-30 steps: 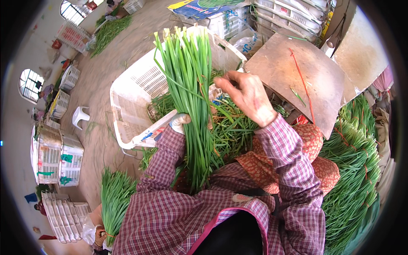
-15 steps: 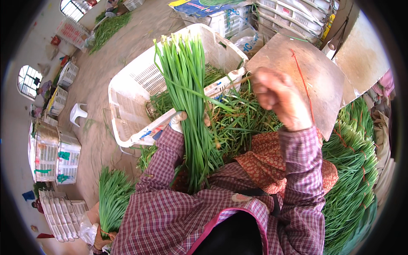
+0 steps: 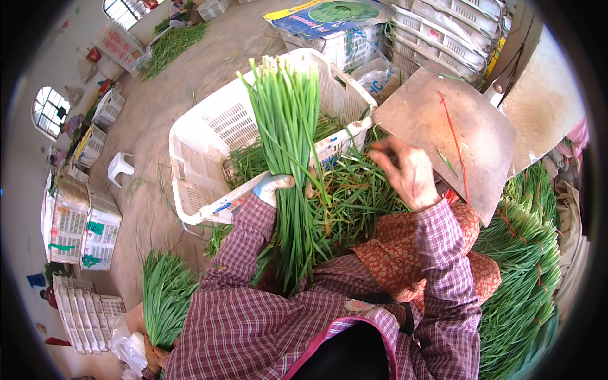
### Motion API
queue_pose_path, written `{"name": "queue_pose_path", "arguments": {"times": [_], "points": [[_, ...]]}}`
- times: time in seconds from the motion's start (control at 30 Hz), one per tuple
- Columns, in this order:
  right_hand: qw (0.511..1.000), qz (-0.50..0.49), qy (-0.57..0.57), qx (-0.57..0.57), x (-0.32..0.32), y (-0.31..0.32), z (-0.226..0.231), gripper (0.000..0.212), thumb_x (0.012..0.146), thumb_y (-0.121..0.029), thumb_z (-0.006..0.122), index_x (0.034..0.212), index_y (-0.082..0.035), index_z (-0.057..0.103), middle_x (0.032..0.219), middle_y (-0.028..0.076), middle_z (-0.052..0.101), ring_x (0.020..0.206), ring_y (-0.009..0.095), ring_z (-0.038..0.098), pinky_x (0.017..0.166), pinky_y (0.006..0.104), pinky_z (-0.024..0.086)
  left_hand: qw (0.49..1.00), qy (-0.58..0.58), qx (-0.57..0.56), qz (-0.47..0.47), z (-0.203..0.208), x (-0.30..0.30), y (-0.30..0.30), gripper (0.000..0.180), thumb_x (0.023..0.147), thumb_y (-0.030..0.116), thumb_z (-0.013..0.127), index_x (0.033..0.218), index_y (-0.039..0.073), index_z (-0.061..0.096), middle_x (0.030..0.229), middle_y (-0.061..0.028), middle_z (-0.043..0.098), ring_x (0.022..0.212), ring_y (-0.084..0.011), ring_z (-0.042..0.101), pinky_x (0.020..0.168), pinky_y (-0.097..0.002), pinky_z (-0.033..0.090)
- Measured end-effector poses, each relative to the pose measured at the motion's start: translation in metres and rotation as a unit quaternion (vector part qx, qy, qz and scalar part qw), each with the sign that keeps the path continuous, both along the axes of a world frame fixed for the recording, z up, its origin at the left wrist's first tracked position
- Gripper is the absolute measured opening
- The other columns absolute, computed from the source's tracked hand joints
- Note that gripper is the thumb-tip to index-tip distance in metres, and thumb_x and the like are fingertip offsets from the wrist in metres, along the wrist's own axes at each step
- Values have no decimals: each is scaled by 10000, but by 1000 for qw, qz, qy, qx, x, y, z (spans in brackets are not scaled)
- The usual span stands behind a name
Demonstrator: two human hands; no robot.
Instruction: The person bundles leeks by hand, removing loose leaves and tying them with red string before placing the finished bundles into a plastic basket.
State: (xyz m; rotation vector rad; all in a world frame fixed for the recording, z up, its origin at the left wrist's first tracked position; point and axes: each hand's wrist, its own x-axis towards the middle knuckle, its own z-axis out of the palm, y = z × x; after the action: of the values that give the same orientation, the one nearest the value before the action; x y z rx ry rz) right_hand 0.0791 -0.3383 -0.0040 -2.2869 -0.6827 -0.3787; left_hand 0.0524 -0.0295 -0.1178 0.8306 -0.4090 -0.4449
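Observation:
My left hand [image 3: 275, 185], in a whitish glove, is wrapped round the middle of a thick bunch of chives [image 3: 288, 120]. Pale stem ends point up and away, and the long green leaves hang toward my lap. To the right my right hand [image 3: 408, 174] is in the air, thumb and fingers bent and apart, with nothing visible in it. It is over the near left edge of a flat board [image 3: 468, 117], on which lie a red tie [image 3: 451, 126] and a short green blade [image 3: 448, 163]. Loose green trimmings [image 3: 358, 183] are heaped below the hands.
A white plastic crate [image 3: 206, 142] with loose greens stands just beyond the bunch. Tied chive bundles [image 3: 519, 253] are piled at my right. Another bunch [image 3: 164, 297] is at lower left, by another person's hand [image 3: 155, 354]. Stacked crates [image 3: 437, 38] and a white stool [image 3: 120, 168] stand farther off.
My right hand has come down and a little left, its fingers loosening from a fist. A green blade now lies on the board. My left hand keeps its hold on the chives.

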Motion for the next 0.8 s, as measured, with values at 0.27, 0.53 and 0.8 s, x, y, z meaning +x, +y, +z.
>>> {"name": "queue_pose_path", "arguments": {"times": [0.27, 0.53, 0.8], "points": [[993, 17, -37, 113, 0, 71, 60, 390, 812, -358, 690, 993, -50, 535, 693, 70, 667, 558, 174, 639, 516, 301, 498, 935, 18, 252, 249, 58, -25, -50, 550, 666, 70, 749, 1170, -9, 541, 963, -103, 649, 832, -172, 634, 745, -269, 519], [970, -62, -182, 149, 36, 29, 47, 101, 851, -179, 620, 846, -88, 664, 747, 88, 659, 600, 215, 629, 550, 330, 511, 941, 13, 284, 183, 49, -29, -32, 601, 661, 85, 778, 1197, -21, 529, 980, -93, 650, 807, -157, 641, 703, -263, 532], [993, -113, -35, -16, 34, -44, 49, 217, 846, -271, 654, 981, -106, 689, 885, 92, 681, 764, 194, 676, 658, 320, 529, 933, 86, 311, 160, 38, -40, -13, 765, 615, 167, 860, 1249, -19, 475, 1038, -89, 623, 844, -150, 626, 727, -269, 543]]}}
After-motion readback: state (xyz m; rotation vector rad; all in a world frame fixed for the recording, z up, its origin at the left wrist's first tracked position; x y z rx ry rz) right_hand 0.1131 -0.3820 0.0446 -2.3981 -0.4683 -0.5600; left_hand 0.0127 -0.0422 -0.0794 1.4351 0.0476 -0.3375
